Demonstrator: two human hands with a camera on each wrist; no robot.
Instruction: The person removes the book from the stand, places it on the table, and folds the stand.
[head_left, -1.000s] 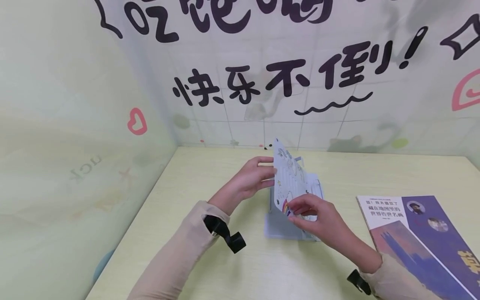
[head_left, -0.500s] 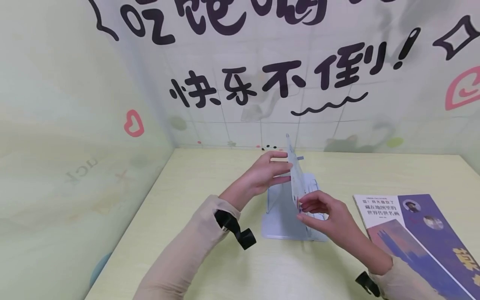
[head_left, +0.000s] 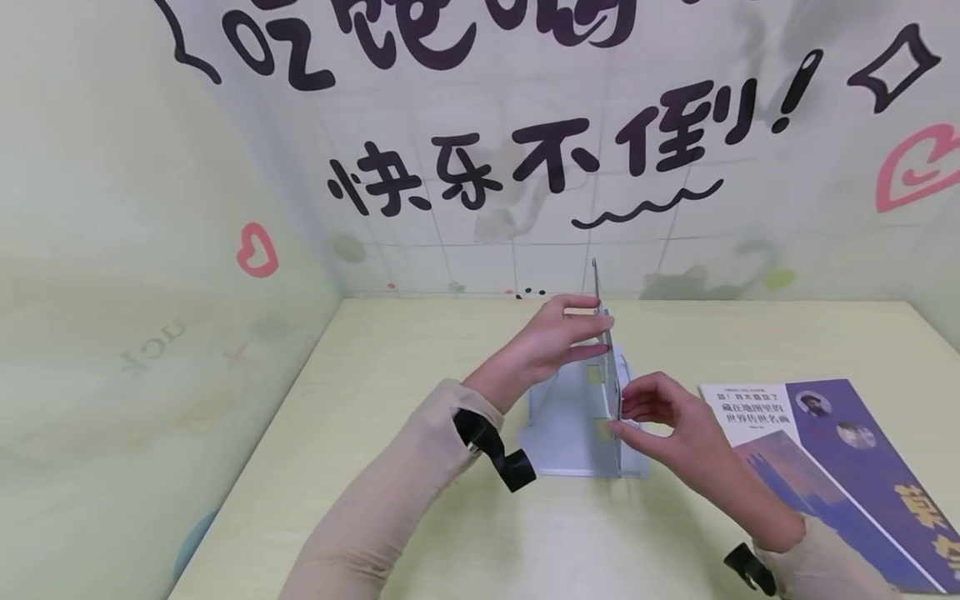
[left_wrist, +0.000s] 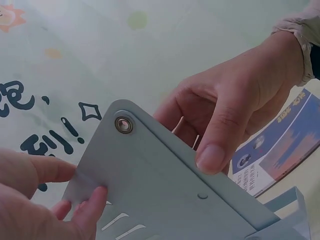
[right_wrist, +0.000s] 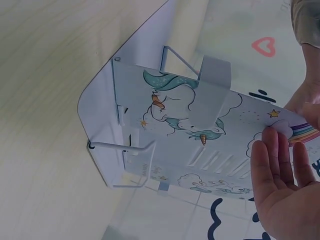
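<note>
Between your fingers, the panel [left_wrist: 160, 175] stands near upright, so unfolding looks well along. Below your fingertips, the base [head_left: 562, 454] lies flat. Your left hand [head_left: 551, 337] pinches the panel's edge; your right hand [head_left: 686, 433] pinches the nearer edge, thumb opposite fingers. Beyond your right fingertips, a wire bracket [right_wrist: 120, 146] juts out; releasing remains, perhaps adjusting.

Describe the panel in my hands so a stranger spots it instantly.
On the pale yellow table, find the light blue base, left of the purple book. Upright over it, held by the left hand and right hand, is the panel. Unlike the plain base, it has unicorn drawings on one face.
</note>
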